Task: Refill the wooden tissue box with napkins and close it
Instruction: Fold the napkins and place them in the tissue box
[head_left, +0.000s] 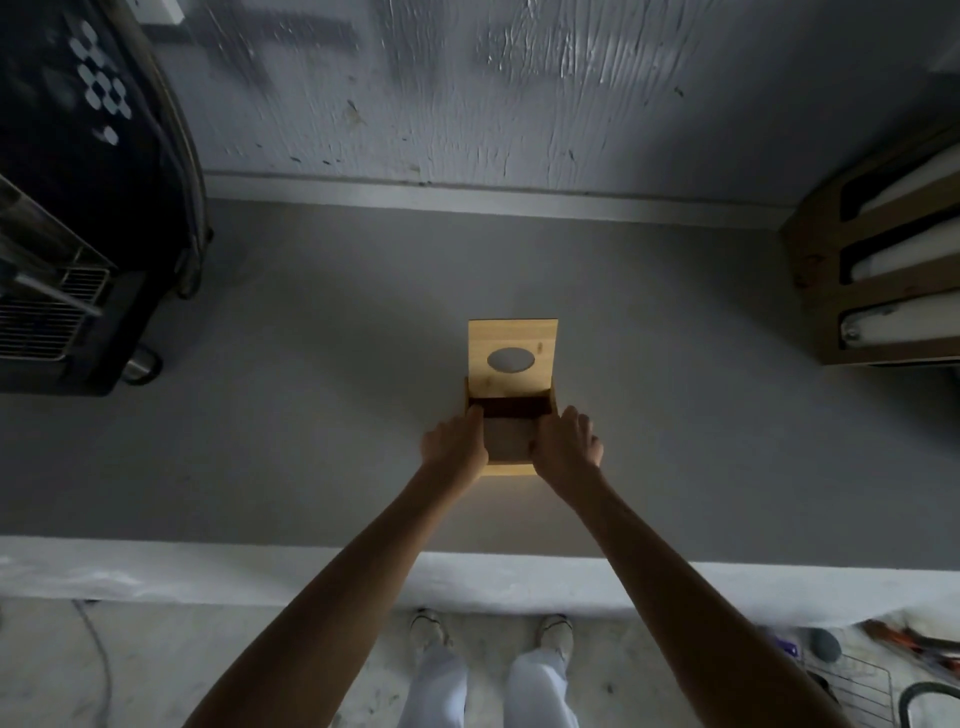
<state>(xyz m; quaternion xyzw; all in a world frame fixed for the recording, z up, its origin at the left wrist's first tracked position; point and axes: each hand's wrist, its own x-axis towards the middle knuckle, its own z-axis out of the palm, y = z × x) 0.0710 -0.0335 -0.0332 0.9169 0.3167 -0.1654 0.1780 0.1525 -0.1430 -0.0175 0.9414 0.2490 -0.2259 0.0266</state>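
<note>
A light wooden tissue box (509, 468) stands in the middle of the grey countertop (311, 415). Its lid (512, 353), with an oval opening, is swung up and back, so the box is open. Inside lies a grey-looking stack of napkins (508, 440). My left hand (457, 441) rests on the box's left edge with fingers reaching in over the napkins. My right hand (566, 441) lies on the right edge, fingers spread, thumb at the napkins. Whether the hands grip the napkins or just press on them is unclear.
A black appliance (78, 208) with a wire rack fills the left back of the counter. A brown wooden dispenser holding white rolls (883, 275) stands at the right. A wall closes the back. My feet and a wire basket (857, 686) are on the floor below.
</note>
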